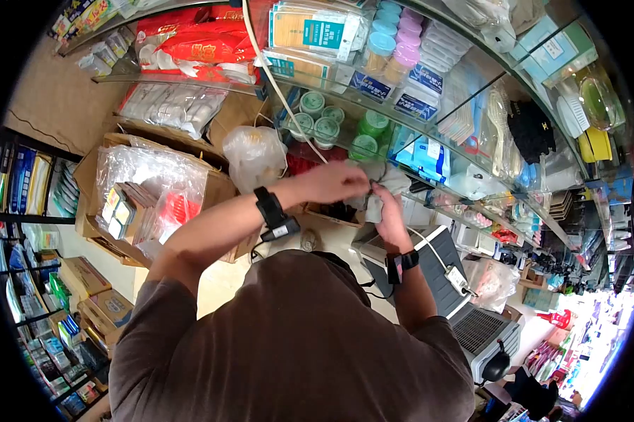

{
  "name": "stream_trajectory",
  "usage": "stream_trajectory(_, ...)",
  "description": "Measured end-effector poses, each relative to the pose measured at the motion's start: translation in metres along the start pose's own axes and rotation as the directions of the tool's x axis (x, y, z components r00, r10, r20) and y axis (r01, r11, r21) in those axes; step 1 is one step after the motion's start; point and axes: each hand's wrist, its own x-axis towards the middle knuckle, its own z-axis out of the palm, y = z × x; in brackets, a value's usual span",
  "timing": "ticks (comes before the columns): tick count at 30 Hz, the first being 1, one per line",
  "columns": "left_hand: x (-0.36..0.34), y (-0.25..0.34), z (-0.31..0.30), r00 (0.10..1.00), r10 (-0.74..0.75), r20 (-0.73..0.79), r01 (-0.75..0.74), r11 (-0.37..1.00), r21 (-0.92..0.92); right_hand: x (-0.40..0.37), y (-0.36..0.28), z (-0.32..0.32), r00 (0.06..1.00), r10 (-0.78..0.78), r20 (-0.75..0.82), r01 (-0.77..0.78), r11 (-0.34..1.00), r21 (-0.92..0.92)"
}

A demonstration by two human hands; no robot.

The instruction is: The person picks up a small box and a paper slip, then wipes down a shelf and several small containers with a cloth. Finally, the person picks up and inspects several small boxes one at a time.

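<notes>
My left hand [345, 181], smeared by motion, reaches across to the right, its fingertips overlapping a crumpled grey-white cloth [391, 181] in front of the glass shelves. My right hand [390, 214] is closed on the lower part of this cloth, with the thumb up near the left fingertips. Each wrist wears a black strap [269, 207], the left one with a small black box [282, 229] on it. Left of the left hand sits a knotted translucent plastic bag [255, 160]. Green-lidded tubs [325, 130] stand on the shelf just beyond the hands.
Glass shelves with blue packets [421, 153] and red packages [197, 46] rise ahead. A cardboard box [92, 184] holds plastic-wrapped goods at left. A white cable [275, 77] hangs down near the left hand. On the right are a grey-topped appliance [429, 271] and a power strip [458, 280].
</notes>
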Motion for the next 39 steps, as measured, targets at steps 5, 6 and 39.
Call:
stream_trajectory(5, -0.016, -0.047, -0.052, 0.887, -0.335, -0.318, 0.446, 0.801, 0.4, 0.01, -0.023, -0.005, 0.891, -0.433, 0.14, 0.434, 0.717, -0.545)
stream_trajectory(6, -0.02, -0.038, -0.063, 0.846, -0.454, -0.279, 0.532, 0.745, 0.402, 0.016, -0.028, -0.006, 0.834, -0.5, 0.231, 0.52, 0.576, -0.631)
stream_trajectory(39, -0.112, -0.085, -0.082, 0.7, -0.472, -0.535, 0.552, 0.834, -0.013, 0.242, -0.001, 0.163, 0.81, 0.28, 0.515, 0.5, 0.128, -0.856)
